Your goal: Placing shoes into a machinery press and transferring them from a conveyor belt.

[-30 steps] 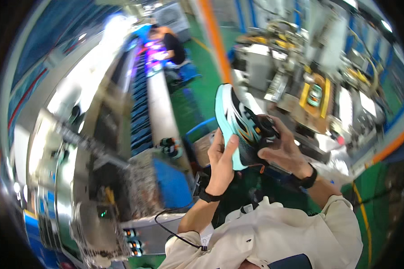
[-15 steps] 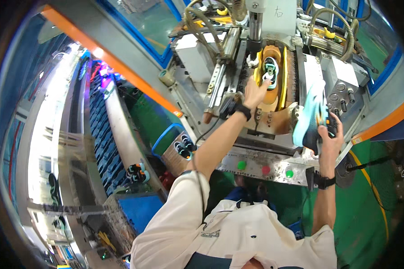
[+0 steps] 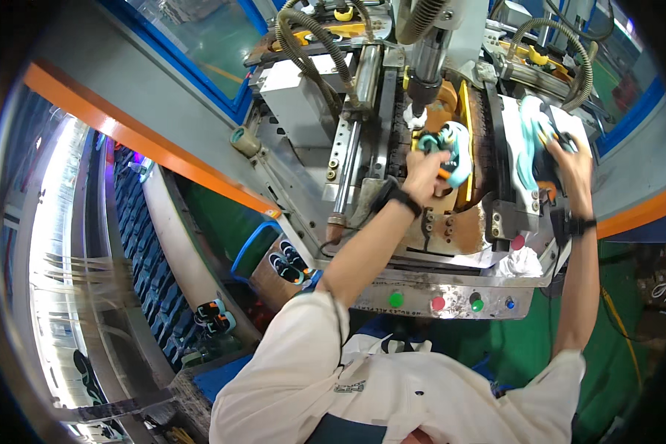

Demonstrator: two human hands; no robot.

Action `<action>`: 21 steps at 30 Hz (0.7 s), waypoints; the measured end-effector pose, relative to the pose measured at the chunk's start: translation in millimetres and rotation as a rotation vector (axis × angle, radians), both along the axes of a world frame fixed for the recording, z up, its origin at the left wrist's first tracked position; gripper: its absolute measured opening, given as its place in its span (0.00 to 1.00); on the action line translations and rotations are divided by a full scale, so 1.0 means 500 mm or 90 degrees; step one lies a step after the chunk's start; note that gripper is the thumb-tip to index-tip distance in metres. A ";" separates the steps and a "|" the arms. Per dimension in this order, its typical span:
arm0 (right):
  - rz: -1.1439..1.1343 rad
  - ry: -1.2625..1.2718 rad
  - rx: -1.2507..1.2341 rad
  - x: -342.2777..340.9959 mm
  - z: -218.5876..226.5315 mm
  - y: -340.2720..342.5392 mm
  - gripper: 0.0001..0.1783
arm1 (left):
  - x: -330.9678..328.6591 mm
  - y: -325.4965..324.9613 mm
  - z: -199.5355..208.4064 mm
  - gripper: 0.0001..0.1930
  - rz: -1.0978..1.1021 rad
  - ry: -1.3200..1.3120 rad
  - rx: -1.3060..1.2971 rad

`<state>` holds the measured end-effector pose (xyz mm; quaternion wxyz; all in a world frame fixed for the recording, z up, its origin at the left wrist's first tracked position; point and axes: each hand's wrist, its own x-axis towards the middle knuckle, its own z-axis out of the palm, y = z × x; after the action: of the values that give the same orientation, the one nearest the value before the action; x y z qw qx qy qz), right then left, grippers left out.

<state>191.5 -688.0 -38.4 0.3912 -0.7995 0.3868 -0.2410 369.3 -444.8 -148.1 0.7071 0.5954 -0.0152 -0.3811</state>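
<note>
In the press's brown and yellow cradle (image 3: 466,111), a teal, black and white shoe (image 3: 459,155) sits tilted. My left hand (image 3: 426,176) is closed on its near end, and its underside is hidden. A second shoe (image 3: 528,140), light teal with a dark part and orange touches, is turned on its side over a pale plate to the right of the cradle. My right hand (image 3: 574,164) grips that one along its dark side; blur hides some of the fingers.
A vertical press cylinder (image 3: 428,70) hangs just above the cradle. At the near edge runs a panel with coloured buttons (image 3: 438,303), with a crumpled white cloth (image 3: 518,263) behind it. A pair of shoes (image 3: 288,263) rests on a stand at left, beside a conveyor (image 3: 144,251).
The shoe in the cradle has been raised and tipped by my left hand. My right hand has carried its shoe farther away, over the pale plate. The whole view has shifted a little.
</note>
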 end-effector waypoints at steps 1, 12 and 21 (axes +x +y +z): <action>0.102 -0.058 -0.122 0.058 -0.008 -0.006 0.26 | -0.033 0.059 0.021 0.12 -0.032 0.053 -0.105; 0.118 0.248 -0.293 0.479 -0.296 0.159 0.23 | -0.339 0.642 0.222 0.22 0.222 -0.105 0.057; 0.317 0.038 -0.404 0.322 -0.194 0.279 0.31 | -0.601 0.742 0.168 0.13 0.693 -0.085 0.090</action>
<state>352.6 -548.3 -135.3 0.1595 -0.9566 0.0990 -0.2229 68.9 -73.6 -64.3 0.7576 0.5865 0.2757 0.0780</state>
